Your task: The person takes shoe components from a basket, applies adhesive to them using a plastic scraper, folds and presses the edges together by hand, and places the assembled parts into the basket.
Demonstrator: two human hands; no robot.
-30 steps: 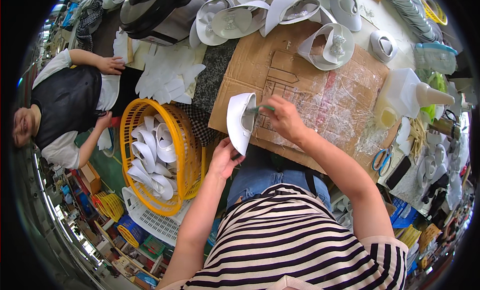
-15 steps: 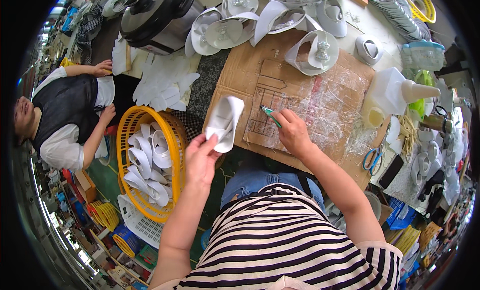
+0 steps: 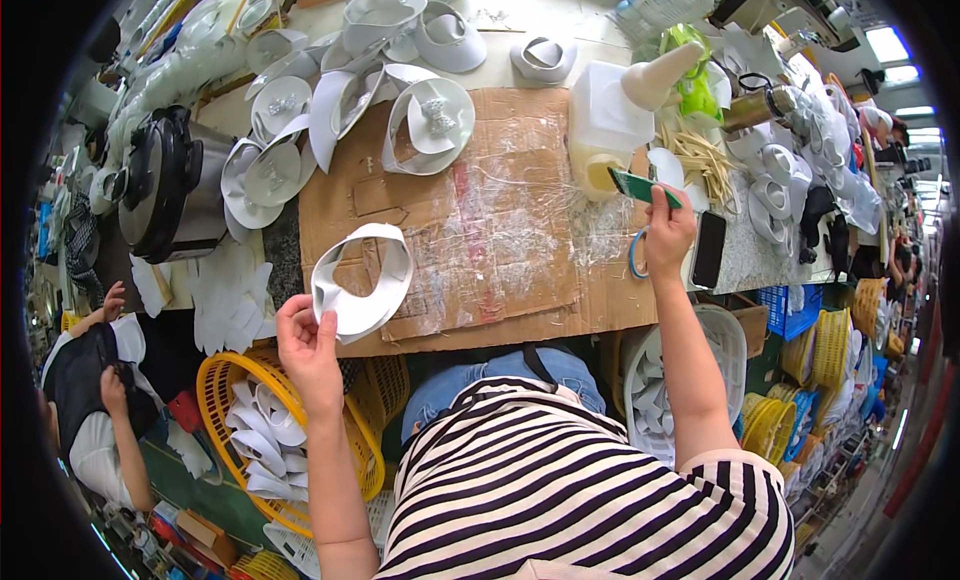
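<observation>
My left hand (image 3: 312,352) pinches the lower left edge of a white looped piece (image 3: 362,310), shaped like a wide band with an opening in it. It is held tilted above the left part of a brown cardboard sheet (image 3: 520,220) streaked with dried whitish residue. My right hand (image 3: 668,238) grips a flat green brush (image 3: 645,188) with a dark end. That dark end lies at the lower part of a translucent plastic bottle (image 3: 612,110), which holds yellowish liquid; whether they touch, I cannot tell. Another white piece with a shiny ornament (image 3: 440,120) rests on the cardboard's far edge.
Several white pieces (image 3: 355,20) crowd the far left. A yellow basket (image 3: 215,400) of white pieces stands below the table's left edge, a white basket (image 3: 735,350) at right. A phone (image 3: 709,250), blue-handled scissors (image 3: 637,255) and a cooker (image 3: 165,185) surround the work area. A co-worker (image 3: 95,400) is at left.
The view has swung to the right. My right hand has carried the brush from over the cardboard to the bottle. The white piece in my left hand has turned, and its opening now shows.
</observation>
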